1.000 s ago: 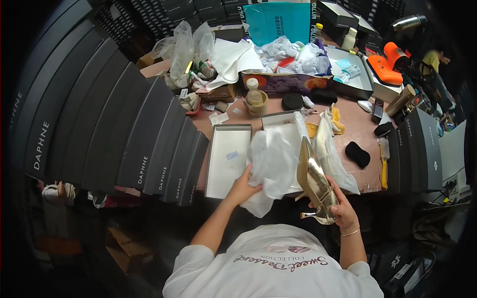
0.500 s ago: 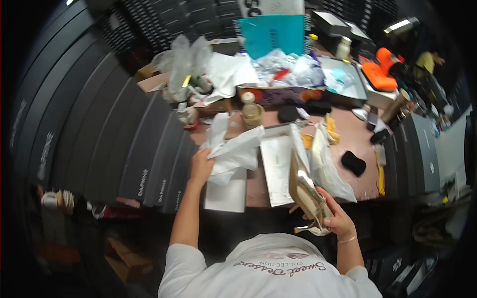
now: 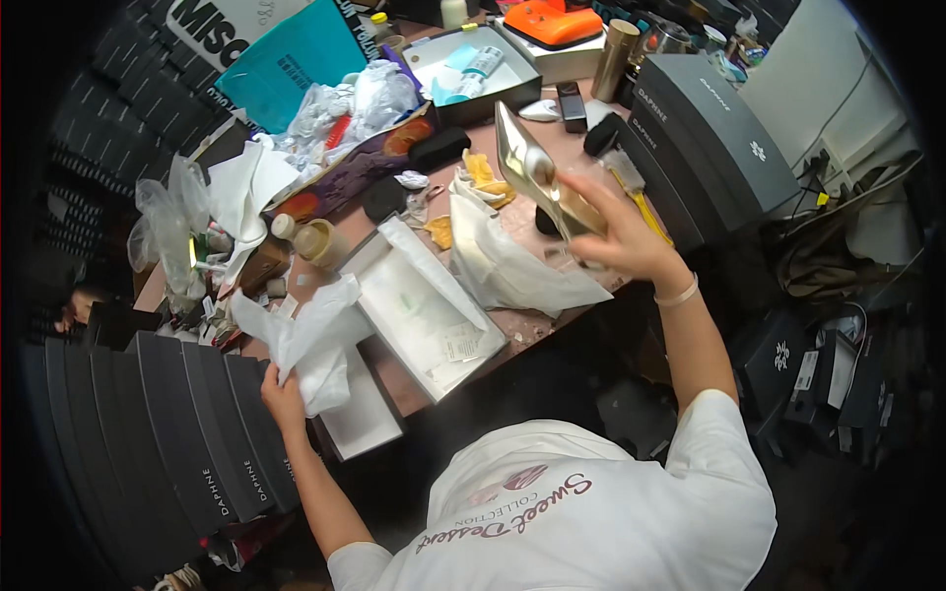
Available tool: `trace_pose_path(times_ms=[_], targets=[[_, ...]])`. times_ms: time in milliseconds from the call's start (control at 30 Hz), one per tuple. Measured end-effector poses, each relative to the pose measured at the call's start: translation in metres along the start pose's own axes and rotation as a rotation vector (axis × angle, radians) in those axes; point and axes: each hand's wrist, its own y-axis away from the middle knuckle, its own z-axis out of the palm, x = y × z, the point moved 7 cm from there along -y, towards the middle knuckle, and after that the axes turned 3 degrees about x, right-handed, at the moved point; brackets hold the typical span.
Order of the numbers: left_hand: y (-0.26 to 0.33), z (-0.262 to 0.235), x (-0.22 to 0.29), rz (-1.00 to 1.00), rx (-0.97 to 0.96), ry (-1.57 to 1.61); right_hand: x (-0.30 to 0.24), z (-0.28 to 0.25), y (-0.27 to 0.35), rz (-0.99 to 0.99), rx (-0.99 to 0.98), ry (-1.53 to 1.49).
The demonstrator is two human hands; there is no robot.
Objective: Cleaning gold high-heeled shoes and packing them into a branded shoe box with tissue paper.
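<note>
My right hand (image 3: 626, 236) is closed round a shiny gold pointed-toe shoe (image 3: 522, 153), lifted over the right part of the table with its toe up and away from me. The fingers hide its rear part. On the left, my left hand (image 3: 283, 396) pinches a crumpled sheet of white tissue paper (image 3: 320, 345), which hangs above a white box lid (image 3: 363, 416). Between the hands lies an open white-lined shoe box (image 3: 419, 310) with paper along one side and a small printed slip inside. Beside it rests a white wrapping sheet (image 3: 507, 266).
Stacked dark shoe boxes flank the table, left (image 3: 177, 433) and right (image 3: 690, 138). Behind stand a carton of crumpled paper (image 3: 365, 103), a tray with light blue bottles (image 3: 473, 74) and an orange tool (image 3: 552, 22). A yellow-handled brush (image 3: 631, 182) lies near the right stack.
The view has swung to the right. My right hand has raised the shoe from near my body to over the table's right side. My left hand keeps hold of the tissue paper.
</note>
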Motion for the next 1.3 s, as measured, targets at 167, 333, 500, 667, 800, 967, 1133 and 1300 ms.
trace_pose_path(times_ms=[167, 333, 500, 667, 800, 967, 1133, 1300], targets=[[-0.027, 0.007, -0.002, -0.034, 0.062, 0.109, 0.039, -0.002, -0.034, 0.054, 0.138, -0.168], [-0.08, 0.02, -0.038, 0.233, 0.028, -0.467, 0.038, 0.036, -0.013, 0.04, 0.061, -0.231], [-0.15, 0.044, -0.039, 0.147, -0.026, -0.519, 0.03, 0.044, 0.017, 0.192, 0.066, -0.293], [-0.148, 0.038, -0.035, -0.016, 0.023, -0.669, 0.021, 0.057, 0.013, 0.206, 0.038, -0.341], [-0.115, 0.006, -0.021, 0.109, -0.1, -0.191, 0.005, 0.063, 0.01, 0.151, 0.013, -0.379], [-0.025, 0.0, -0.04, -0.356, -0.624, 0.216, -0.016, 0.094, 0.02, 0.185, -0.109, -0.723], [-0.007, -0.01, -0.055, -0.167, -0.56, -0.34, -0.023, 0.108, 0.039, 0.142, -0.209, -0.617], [0.011, -0.011, 0.015, 0.24, -0.289, -0.765, -0.014, 0.065, 0.015, 0.084, -0.167, -0.246]])
